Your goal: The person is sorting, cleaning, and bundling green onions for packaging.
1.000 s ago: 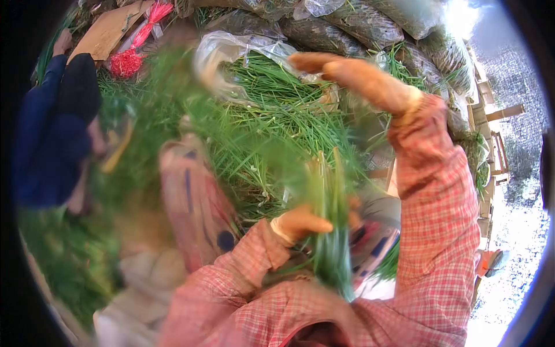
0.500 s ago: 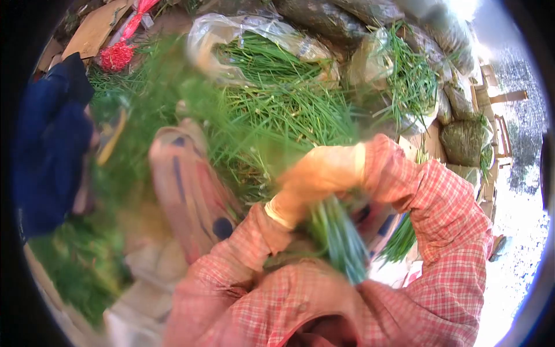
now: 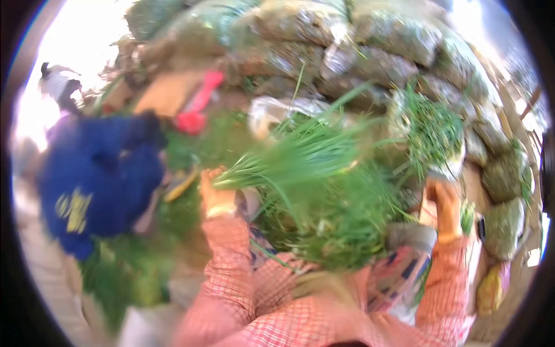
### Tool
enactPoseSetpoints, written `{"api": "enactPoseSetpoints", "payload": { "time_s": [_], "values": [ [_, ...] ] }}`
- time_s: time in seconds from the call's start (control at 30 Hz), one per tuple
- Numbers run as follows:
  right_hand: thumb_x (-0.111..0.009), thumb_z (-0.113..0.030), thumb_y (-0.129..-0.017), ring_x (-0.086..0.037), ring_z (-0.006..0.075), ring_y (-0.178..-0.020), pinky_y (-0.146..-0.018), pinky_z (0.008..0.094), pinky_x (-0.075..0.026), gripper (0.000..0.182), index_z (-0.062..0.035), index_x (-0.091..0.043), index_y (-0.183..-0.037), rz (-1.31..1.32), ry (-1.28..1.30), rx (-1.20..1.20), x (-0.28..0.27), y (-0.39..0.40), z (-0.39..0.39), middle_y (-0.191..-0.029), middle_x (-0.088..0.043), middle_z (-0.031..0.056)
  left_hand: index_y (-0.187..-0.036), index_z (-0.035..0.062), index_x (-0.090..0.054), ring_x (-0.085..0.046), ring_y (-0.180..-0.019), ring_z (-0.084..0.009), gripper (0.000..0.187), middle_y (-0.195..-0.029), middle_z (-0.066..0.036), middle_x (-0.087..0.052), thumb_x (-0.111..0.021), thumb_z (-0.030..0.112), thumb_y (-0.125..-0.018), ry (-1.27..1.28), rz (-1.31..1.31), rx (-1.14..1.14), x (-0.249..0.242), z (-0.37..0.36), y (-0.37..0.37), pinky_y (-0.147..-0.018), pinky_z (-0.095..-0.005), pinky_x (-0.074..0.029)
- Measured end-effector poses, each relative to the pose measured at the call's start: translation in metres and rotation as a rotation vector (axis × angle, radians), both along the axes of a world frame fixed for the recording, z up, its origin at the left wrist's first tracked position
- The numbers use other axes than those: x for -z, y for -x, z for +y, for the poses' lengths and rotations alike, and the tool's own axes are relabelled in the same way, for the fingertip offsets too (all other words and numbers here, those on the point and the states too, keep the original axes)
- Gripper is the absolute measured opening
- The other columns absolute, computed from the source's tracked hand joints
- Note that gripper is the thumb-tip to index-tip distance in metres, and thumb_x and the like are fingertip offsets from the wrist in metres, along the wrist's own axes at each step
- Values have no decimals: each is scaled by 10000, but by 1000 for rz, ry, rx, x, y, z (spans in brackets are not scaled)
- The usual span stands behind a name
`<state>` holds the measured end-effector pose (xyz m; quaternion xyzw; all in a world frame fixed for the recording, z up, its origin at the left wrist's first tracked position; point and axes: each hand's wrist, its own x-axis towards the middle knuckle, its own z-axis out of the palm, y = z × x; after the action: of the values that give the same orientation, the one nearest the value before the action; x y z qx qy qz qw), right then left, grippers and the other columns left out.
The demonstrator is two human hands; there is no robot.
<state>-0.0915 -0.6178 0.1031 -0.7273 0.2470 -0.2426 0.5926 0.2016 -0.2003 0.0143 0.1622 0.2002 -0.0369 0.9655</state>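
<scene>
My left hand (image 3: 215, 188) is closed around the pale stem end of a bunch of green onions (image 3: 312, 156). Its long leaves fan out to the right, blurred by motion. On the right, my right hand (image 3: 444, 199) hangs with loosely bent fingers and a gap beside the thumb; nothing shows in it. Just beyond it are the pale stem ends of another bunch (image 3: 467, 217). Between my knees lies a loose heap of green leaves (image 3: 341, 231).
At left, a person in a dark blue top (image 3: 101, 173) bends over more greens. A yellow-handled tool (image 3: 181, 185) and pink-red ties (image 3: 193, 120) lie nearby. Stuffed plastic sacks (image 3: 300, 23) are stacked behind; loose greens (image 3: 432, 127) top a bag at right.
My hands have moved apart from close together near my lap, the left forward and left with the bunch, the right outward. The view has tilted up, showing more sacks.
</scene>
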Motion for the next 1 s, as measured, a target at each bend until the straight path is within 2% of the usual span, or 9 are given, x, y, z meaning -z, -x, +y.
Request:
{"api": "enactPoseSetpoints", "payload": {
  "time_s": [0.07,0.13,0.23,0.37,0.43,0.57,0.83,0.9,1.0],
  "values": [
    [-447,-210,-840,-526,106,-663,-588,237,-406,275,-21,-626,-753,76,247,-107,28,25,5,-743,-572,62,-779,96,-506,-525,-713,-203,167,-671,-25,-518,-541,239,-857,-2,-115,-108,-24,22,-4,-715,-379,-473],
    [-480,-184,-848,-514,101,-626,-591,221,-396,247,0,-613,-753,331,55,-55,48,34,25,-686,-572,47,-797,94,-516,-530,-730,-210,169,-681,-26,-520,-529,249,-863,-29,-233,-260,-41,45,-10,-719,-392,-469],
    [-532,-79,-817,-519,105,-647,-623,219,-407,114,-4,-618,-816,117,86,-80,80,26,46,-713,-570,28,-801,90,-524,-535,-742,-220,166,-684,-36,-523,-528,245,-863,-168,-245,-210,-100,60,7,-729,-392,-467],
    [-626,20,-698,-535,180,-810,-701,255,-436,211,-61,-619,-893,-111,464,-90,-8,-16,121,-904,-572,75,-797,111,-532,-560,-799,-229,127,-825,-58,-583,-611,204,-764,-154,-458,-93,-98,95,-7,-792,-410,-469],
    [-679,-39,-657,-511,219,-866,-770,313,-410,315,-97,-600,-957,-345,746,-67,-41,-40,150,-944,-552,67,-777,90,-535,-560,-773,-225,136,-780,-60,-574,-634,179,-751,-140,-377,-135,-117,88,5,-771,-398,-474],
    [-719,-165,-594,-458,228,-947,-845,402,-333,522,-152,-523,-1077,-321,1145,-49,-71,-76,184,-1011,-509,46,-734,95,-532,-552,-723,-221,163,-688,-48,-558,-584,226,-816,-160,-449,-160,-137,73,26,-744,-384,-474],
    [-653,-164,-677,-532,264,-716,-639,380,-428,229,-104,-548,-872,-283,1223,-292,-54,-97,231,-755,-548,77,-775,88,-524,-546,-685,-200,160,-668,-39,-536,-561,234,-831,-320,-454,-192,-157,44,66,-646,-416,-484],
    [-640,-197,-721,-556,282,-643,-546,399,-425,188,-123,-544,-866,-327,1129,-304,-44,-95,244,-707,-563,89,-810,81,-514,-550,-645,-187,116,-655,-35,-533,-559,185,-832,-377,-390,-398,-170,16,80,-584,-387,-490],
    [-644,-210,-728,-547,300,-579,-487,373,-424,178,-99,-554,-833,-321,986,-308,-27,-93,258,-677,-564,101,-831,59,-531,-551,-575,-159,84,-656,-37,-547,-584,124,-815,-435,-527,-397,-174,-20,96,-533,-301,-486]
  ]
}}
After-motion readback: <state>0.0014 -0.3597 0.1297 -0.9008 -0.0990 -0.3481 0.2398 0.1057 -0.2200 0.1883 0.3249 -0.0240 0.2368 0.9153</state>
